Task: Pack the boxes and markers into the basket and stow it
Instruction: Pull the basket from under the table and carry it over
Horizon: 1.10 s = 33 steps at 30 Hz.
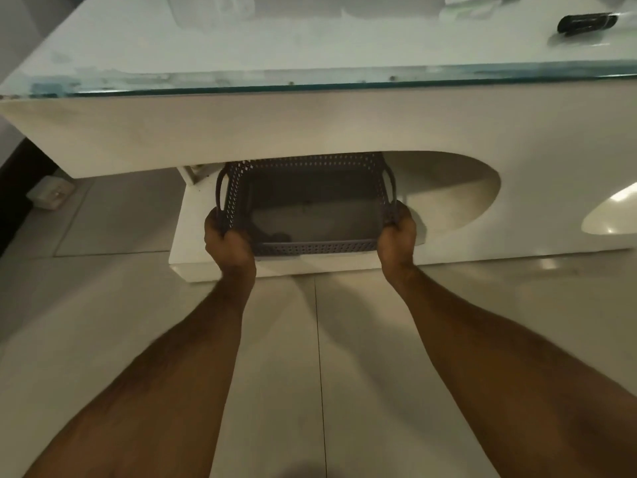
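Head view: grey perforated basket (312, 205) on lower shelf (193, 267) under glass-topped table (310, 46), far half tucked beneath tabletop. Left hand (229, 241) clamped on near-left corner, right hand (396, 232) clamped on near-right corner. Basket sits between hands, long axis crosswise. Both hands equally near. Basket looks empty; small dark patch inside unclear. Boxes, markers not identifiable.

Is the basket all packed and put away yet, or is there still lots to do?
Not packed: the grey basket looks nearly empty, with only a small dark shape at its bottom near the front. In hand: the left hand and right hand grip its two near corners, holding it on the low shelf under the glass-topped table. Left: packing it all. No boxes or markers show clearly here.
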Available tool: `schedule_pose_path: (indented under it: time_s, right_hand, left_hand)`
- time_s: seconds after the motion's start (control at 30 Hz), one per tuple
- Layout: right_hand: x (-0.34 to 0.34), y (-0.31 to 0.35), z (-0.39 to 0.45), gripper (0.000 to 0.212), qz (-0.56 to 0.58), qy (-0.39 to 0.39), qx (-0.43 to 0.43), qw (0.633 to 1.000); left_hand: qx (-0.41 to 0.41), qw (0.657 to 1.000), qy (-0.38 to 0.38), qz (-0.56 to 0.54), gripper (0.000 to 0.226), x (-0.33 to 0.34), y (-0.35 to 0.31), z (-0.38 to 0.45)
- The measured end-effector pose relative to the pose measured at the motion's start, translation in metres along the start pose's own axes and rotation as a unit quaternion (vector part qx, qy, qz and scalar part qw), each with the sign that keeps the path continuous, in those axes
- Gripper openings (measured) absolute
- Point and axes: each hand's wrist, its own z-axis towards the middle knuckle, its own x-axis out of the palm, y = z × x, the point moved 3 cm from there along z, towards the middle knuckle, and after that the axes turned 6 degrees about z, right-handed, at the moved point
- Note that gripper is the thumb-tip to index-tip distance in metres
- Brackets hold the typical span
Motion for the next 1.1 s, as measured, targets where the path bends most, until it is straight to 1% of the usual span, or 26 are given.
schedule_pose_path:
  time_s: [0.1,0.17,0.27,0.33,0.43,0.53,0.67,0.77,0.87,0.97,1.1]
  right_hand:
    - [-0.012,0.005,-0.022,0.028,0.017,0.009,0.034,0.999]
    - [-0.021,0.011,-0.041,0.03,0.01,0.015,0.053,0.998]
    - [-0.034,0.027,-0.072,0.031,-0.01,0.016,0.077,0.997]
    - [-0.041,0.043,-0.094,0.033,-0.023,0.019,0.075,0.997]
    - [-0.054,0.07,-0.123,0.034,-0.025,0.028,0.071,0.997]
    - [-0.068,0.105,-0.154,0.034,-0.033,0.029,0.08,0.996]
    - [-0.089,0.149,-0.191,0.032,-0.035,0.026,0.088,0.995]
    - [-0.104,0.19,-0.218,0.029,-0.025,0.026,0.092,0.995]
    - [-0.119,0.233,-0.238,0.029,-0.027,0.013,0.087,0.996]
    - [-0.133,0.271,-0.25,0.029,-0.018,0.015,0.088,0.996]
    - [-0.141,0.321,-0.254,0.026,-0.012,0.026,0.074,0.997]
  left_hand:
    - [-0.025,1.0,-0.003,0.005,0.052,-0.019,-0.001,-0.022]
    - [-0.021,1.0,-0.003,-0.005,0.057,-0.035,-0.008,-0.041]
    - [-0.004,1.0,-0.008,-0.01,0.052,-0.055,-0.026,-0.069]
    - [-0.01,1.0,-0.016,-0.011,0.054,-0.072,-0.038,-0.083]
    - [-0.009,0.999,-0.021,0.025,0.058,-0.097,-0.06,-0.11]
    - [-0.015,0.999,-0.02,0.044,0.061,-0.12,-0.089,-0.137]
    - [-0.024,0.997,-0.01,0.07,0.049,-0.149,-0.124,-0.167]
    - [-0.023,0.997,0.002,0.067,0.043,-0.163,-0.162,-0.197]
    - [-0.017,0.999,-0.001,0.045,0.047,-0.17,-0.205,-0.223]
    - [-0.021,0.999,-0.002,0.034,0.052,-0.176,-0.238,-0.243]
    - [-0.029,0.999,0.012,0.033,0.053,-0.179,-0.28,-0.263]
